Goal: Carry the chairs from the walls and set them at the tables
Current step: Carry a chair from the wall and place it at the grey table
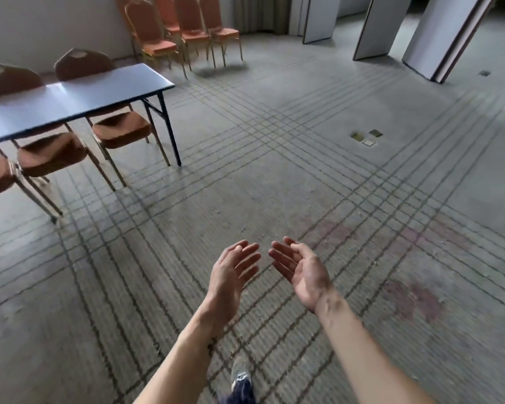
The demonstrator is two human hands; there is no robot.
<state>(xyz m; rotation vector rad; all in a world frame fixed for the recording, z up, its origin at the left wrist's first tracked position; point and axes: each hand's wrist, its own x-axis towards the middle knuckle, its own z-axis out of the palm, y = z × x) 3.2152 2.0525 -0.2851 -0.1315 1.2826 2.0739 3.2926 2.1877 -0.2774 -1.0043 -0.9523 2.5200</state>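
Chairs (184, 33), orange-red padding on gold frames, stand clustered at the far wall (41, 24), backs toward it, seats facing the room. Other chairs (120, 129) sit tucked under the long table (70, 100), which runs left to right. The left hand (233, 272) and right hand (301, 269) reach forward over the carpet (333, 185), palms facing each other, fingers relaxed, holding nothing.

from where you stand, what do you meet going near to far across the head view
shoe → left hand and right hand, side by side, both open and empty → table → row of chairs at the far wall
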